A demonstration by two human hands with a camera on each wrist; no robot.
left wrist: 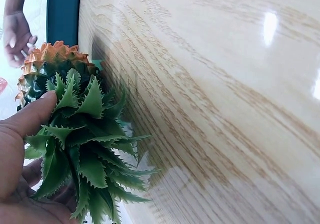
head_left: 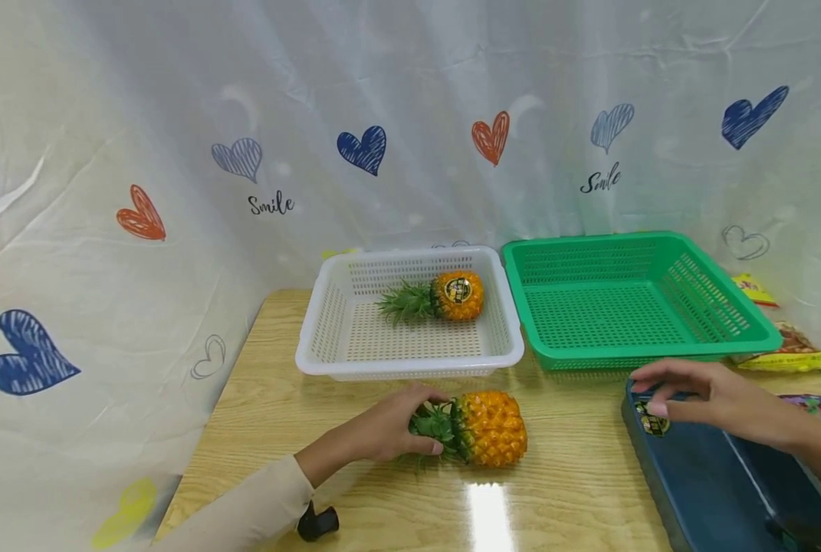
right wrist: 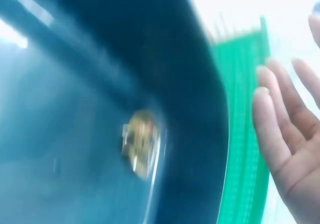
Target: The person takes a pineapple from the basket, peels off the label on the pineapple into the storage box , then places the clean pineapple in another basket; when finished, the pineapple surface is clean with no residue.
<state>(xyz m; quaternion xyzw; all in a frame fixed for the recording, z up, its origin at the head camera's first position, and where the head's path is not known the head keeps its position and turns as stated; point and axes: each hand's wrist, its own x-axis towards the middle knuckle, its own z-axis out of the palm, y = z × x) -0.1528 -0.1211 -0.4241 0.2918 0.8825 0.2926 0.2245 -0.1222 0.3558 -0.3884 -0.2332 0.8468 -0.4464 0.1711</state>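
Note:
A small orange pineapple (head_left: pixel 491 429) lies on its side on the wooden table, its spiky green crown (left wrist: pixel 90 149) toward the left. My left hand (head_left: pixel 405 425) grips it by the crown, thumb along the near side of the leaves and fingers round the far side. Over the far left corner of a dark blue tray (head_left: pixel 720 491) hovers my right hand (head_left: pixel 734 402), fingers loosely bent and holding nothing. A gold-and-black oval label (head_left: pixel 651 420) lies inside that tray corner, just below the right fingertips; the right wrist view shows the label (right wrist: pixel 141 143) blurred.
A white basket (head_left: pixel 410 368) behind the left hand holds another pineapple (head_left: pixel 460 295) bearing an oval label. Beside it stands a green basket (head_left: pixel 658 356). Colourful packets (head_left: pixel 789 349) lie at the far right, and a printed white curtain (head_left: pixel 410 77) hangs behind the table.

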